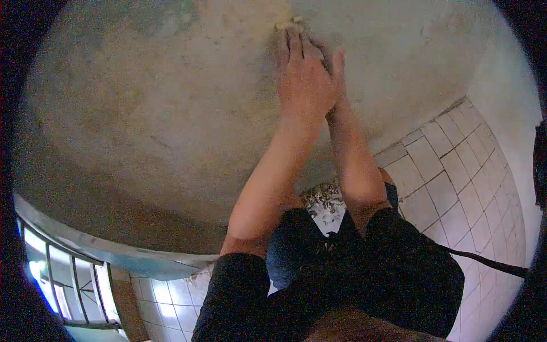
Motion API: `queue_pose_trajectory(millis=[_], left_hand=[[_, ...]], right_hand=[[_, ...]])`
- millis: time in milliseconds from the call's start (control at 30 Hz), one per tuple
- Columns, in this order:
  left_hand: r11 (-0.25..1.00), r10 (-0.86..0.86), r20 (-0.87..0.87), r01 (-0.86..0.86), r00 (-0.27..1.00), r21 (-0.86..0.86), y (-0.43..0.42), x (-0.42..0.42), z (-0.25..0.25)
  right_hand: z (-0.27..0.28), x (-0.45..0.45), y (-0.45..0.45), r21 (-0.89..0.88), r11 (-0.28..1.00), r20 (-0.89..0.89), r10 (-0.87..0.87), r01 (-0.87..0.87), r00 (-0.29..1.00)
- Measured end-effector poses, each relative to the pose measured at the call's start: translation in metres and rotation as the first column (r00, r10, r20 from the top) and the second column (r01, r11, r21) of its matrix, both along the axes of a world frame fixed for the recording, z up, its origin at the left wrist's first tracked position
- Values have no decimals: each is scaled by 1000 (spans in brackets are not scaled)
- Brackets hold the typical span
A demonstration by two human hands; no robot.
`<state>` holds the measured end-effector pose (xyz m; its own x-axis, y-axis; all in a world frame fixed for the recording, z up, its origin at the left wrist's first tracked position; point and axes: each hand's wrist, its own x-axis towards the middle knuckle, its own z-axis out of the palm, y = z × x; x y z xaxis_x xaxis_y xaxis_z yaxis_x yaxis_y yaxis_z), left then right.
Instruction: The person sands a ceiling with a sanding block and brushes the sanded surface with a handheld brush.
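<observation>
Both of my hands are together high in the head view, against a mottled grey-beige wall (171,102). My left hand (305,71) lies on top, its fingers pointing up the wall and bent over something whose shape I cannot make out. My right hand (337,74) is beside and partly beneath it, thumb raised, most of its fingers hidden. Just above the fingertips a pale yellowish, crumbly patch (288,24) shows on the wall.
Square tiles (439,165) cover the surface at the right. A barred window (68,279) is at the lower left, near more tiles (165,290). Scattered debris (325,202) lies below my forearms. A black strap (490,262) runs to the right.
</observation>
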<state>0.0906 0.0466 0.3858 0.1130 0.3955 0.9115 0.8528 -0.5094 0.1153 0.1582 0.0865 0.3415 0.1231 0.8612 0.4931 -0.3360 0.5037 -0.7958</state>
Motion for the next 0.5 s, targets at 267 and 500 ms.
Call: queue_pose_trajectory(millis=[267,500], left_hand=[[965,50,-59,-33,997,260,34,4,58],[997,-36,-5,37,999,64,15,11,50]], right_hand=[[71,10,5,109,986,130,-136,122,982],[47,22,6,124,973,240,-219,194,946]])
